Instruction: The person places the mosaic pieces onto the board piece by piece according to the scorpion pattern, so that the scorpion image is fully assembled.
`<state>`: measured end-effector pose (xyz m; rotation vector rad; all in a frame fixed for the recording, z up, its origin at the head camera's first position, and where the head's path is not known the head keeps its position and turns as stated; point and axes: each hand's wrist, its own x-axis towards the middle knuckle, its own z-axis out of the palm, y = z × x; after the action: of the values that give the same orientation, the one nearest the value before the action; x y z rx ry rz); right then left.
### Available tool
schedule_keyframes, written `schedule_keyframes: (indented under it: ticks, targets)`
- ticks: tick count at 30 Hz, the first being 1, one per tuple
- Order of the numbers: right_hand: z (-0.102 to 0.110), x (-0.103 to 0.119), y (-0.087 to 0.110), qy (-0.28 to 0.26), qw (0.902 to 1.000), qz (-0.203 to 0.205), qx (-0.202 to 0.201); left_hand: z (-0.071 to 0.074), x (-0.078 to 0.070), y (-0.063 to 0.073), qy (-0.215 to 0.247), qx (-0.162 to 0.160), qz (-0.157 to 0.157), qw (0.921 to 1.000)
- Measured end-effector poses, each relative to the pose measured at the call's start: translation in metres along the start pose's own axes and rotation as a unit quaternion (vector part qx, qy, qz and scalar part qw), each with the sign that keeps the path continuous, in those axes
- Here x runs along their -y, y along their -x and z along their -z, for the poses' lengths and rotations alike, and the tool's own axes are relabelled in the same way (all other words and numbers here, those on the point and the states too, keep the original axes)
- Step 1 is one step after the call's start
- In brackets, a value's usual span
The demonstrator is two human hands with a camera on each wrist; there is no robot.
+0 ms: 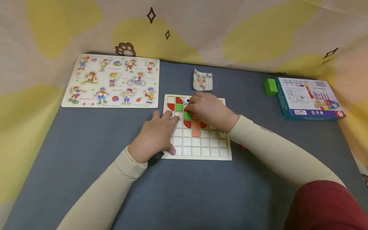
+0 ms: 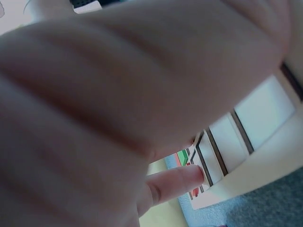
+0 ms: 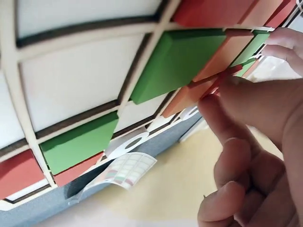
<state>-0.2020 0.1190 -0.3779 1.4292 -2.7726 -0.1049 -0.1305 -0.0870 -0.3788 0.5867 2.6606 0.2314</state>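
A wooden grid board (image 1: 198, 157) lies on the table, with green tiles (image 1: 187, 115), orange tiles (image 1: 196, 132), red quarter-round tiles (image 1: 187, 124) and an eye tile (image 1: 186, 100) in its upper squares. My left hand (image 1: 155, 134) rests on the board's left side, fingers spread and thumb at the lower left. Over the upper middle squares, my right hand (image 1: 211, 110) pinches a small red tile (image 3: 232, 71) between thumb and index finger, right at an orange tile (image 3: 189, 97). Its palm and wrist hide the board's upper right part.
Behind the board stands a curled pattern card (image 1: 203, 80). A sports peg puzzle (image 1: 112, 81) lies at the back left. To the back right are a green block (image 1: 271, 87) and a boxed toy set (image 1: 310, 99). Something black (image 1: 156, 158) shows beneath the left wrist, and something red (image 1: 242, 147) beside the right forearm.
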Motion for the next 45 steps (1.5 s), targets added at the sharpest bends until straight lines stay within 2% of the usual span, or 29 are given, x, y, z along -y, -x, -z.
schedule_keyframes:
  ticks: [5, 7, 10, 15, 18, 21, 24, 30, 33, 35, 40, 45]
  targets:
    - [-0.002, 0.002, -0.001, 0.003, 0.9998, -0.014, 0.012, 0.0, 0.001, 0.001, -0.001, 0.004, 0.006, 1.0]
    - [-0.001, 0.001, 0.002, -0.015, 0.9994, -0.025, 0.018, 0.0, 0.0, 0.001, -0.001, 0.007, 0.007, 1.0]
    - [0.006, -0.004, 0.011, -0.061, 0.9967, -0.054, 0.003, -0.001, 0.0, 0.0, -0.001, 0.005, 0.008, 1.0]
    - [0.026, -0.019, 0.047, -0.116, 0.9858, -0.115, -0.037, -0.002, 0.0, -0.001, -0.006, -0.004, 0.004, 1.0]
    - [0.029, -0.029, 0.077, -0.119, 0.9817, -0.146, -0.032, -0.002, 0.0, 0.0, -0.007, -0.009, 0.003, 0.9999]
    - [0.026, -0.036, 0.108, -0.121, 0.9767, -0.177, -0.004, -0.001, -0.001, 0.001, -0.003, -0.01, 0.005, 0.9999]
    - [0.024, -0.041, 0.138, -0.141, 0.9665, -0.21, 0.046, -0.001, -0.001, 0.0, 0.002, -0.006, 0.008, 1.0]
    - [0.02, -0.052, 0.188, -0.221, 0.9304, -0.243, 0.162, -0.002, -0.001, -0.002, 0.002, -0.005, 0.006, 1.0]
    - [0.015, -0.054, 0.201, -0.254, 0.9198, -0.243, 0.175, -0.001, 0.0, -0.001, -0.001, -0.004, 0.006, 1.0]
    - [0.011, -0.055, 0.206, -0.261, 0.9237, -0.232, 0.158, -0.001, 0.0, -0.001, -0.001, 0.0, 0.008, 1.0]
    - [0.002, -0.056, 0.207, -0.248, 0.9404, -0.213, 0.092, 0.001, -0.001, -0.001, 0.0, 0.009, 0.013, 0.9999]
    - [-0.003, -0.055, 0.194, -0.225, 0.9454, -0.229, 0.055, 0.002, -0.003, 0.0, -0.001, 0.009, 0.011, 0.9999]
